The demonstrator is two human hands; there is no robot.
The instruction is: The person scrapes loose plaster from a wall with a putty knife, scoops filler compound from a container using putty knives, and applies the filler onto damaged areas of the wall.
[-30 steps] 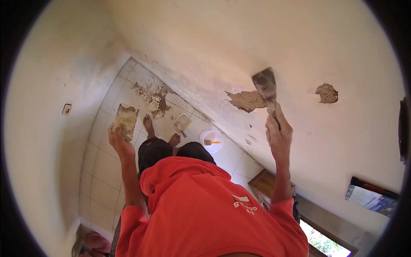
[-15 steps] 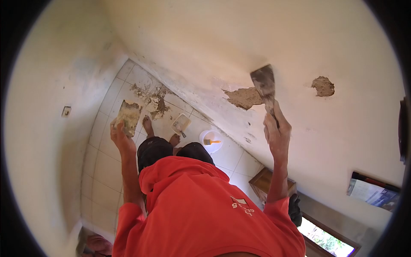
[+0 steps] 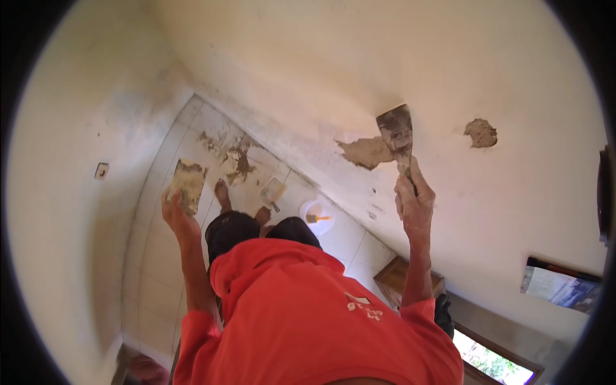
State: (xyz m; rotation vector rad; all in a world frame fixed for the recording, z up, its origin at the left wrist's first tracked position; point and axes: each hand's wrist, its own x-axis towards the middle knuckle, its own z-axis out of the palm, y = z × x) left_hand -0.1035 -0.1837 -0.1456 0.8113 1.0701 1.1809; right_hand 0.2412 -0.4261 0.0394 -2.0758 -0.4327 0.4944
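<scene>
My right hand (image 3: 416,196) is wrapped round the handle of a putty knife (image 3: 396,131). Its wide, smeared blade points up along the wall, overlapping the right end of a long patch of bare, broken plaster (image 3: 366,153). I cannot tell whether the blade touches the surface. At the left, my left hand (image 3: 179,215) grips the lower edge of a small rectangular board (image 3: 190,185) coated with dried, stained filler. Farther right on the wall is a second, rounder hole (image 3: 481,133) in the plaster.
Rubble and plaster flakes (image 3: 236,160) lie on the tiled floor by the wall. A tray with a scraper (image 3: 273,191) and a white bucket with a yellow-handled brush (image 3: 317,218) stand near my feet. A wooden piece of furniture (image 3: 391,279) stands against the wall at right.
The board in my left hand has come slightly lower and left. The putty knife has shifted a little downward, its blade still beside the long patch. The view has tilted slightly.
</scene>
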